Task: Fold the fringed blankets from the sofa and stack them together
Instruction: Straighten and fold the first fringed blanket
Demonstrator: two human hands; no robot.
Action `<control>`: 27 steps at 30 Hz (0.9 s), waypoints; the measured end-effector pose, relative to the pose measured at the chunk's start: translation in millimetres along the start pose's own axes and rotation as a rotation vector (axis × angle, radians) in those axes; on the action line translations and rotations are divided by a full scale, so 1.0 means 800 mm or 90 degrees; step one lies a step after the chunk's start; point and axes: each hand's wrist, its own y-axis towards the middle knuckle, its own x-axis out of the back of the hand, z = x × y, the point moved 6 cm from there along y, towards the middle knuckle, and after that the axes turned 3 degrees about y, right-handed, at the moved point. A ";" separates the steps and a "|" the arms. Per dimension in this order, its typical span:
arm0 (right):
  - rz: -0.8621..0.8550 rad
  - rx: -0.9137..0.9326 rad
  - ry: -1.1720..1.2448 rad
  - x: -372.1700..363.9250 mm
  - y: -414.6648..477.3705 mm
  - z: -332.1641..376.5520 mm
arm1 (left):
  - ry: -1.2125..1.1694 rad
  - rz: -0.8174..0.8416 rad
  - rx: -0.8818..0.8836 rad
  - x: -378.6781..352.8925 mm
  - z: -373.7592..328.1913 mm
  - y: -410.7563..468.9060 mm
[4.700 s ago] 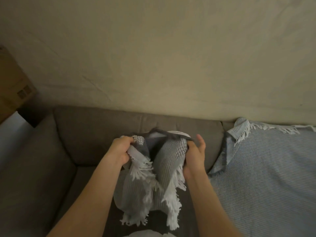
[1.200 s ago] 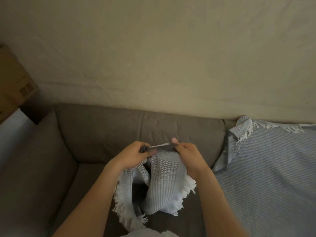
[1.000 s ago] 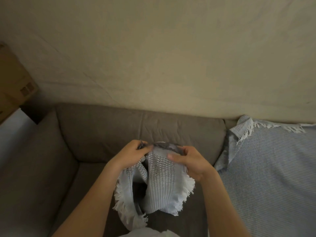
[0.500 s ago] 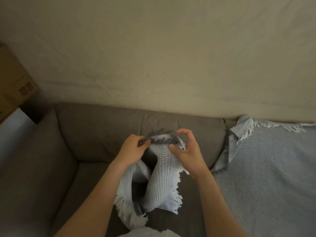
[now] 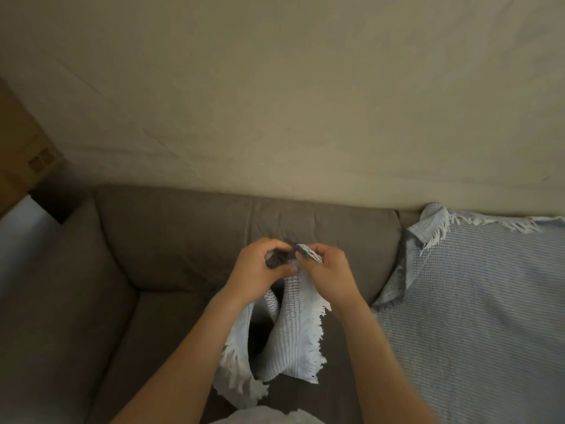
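While both hands meet in front of the brown sofa [image 5: 183, 255], the left hand [image 5: 256, 270] and right hand [image 5: 328, 272] each pinch the bunched top edge of a small pale fringed blanket [image 5: 287, 332], which hangs lengthwise straight down, fringe along its side edges. It looks only partly folded. A larger striped fringed blanket [image 5: 474, 301] lies spread unfolded on the seat to the right, so stacking seems far off.
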 end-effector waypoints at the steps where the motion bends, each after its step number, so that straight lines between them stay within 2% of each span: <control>1: -0.012 -0.013 0.015 -0.002 0.000 -0.003 | 0.027 -0.018 -0.009 -0.001 -0.001 0.000; 7: -0.051 -0.138 0.230 -0.005 -0.008 -0.019 | 0.101 -0.098 -0.082 -0.005 -0.015 -0.006; 11: -0.042 -0.168 0.295 -0.006 -0.011 -0.018 | 0.140 -0.061 -0.100 -0.012 -0.016 -0.007; 21: -0.057 -0.136 0.165 -0.001 -0.012 -0.017 | 0.171 -0.015 -0.129 -0.019 -0.024 -0.014; 27: -0.039 -0.142 0.235 -0.006 -0.012 -0.016 | 0.195 -0.011 -0.139 -0.020 -0.024 -0.016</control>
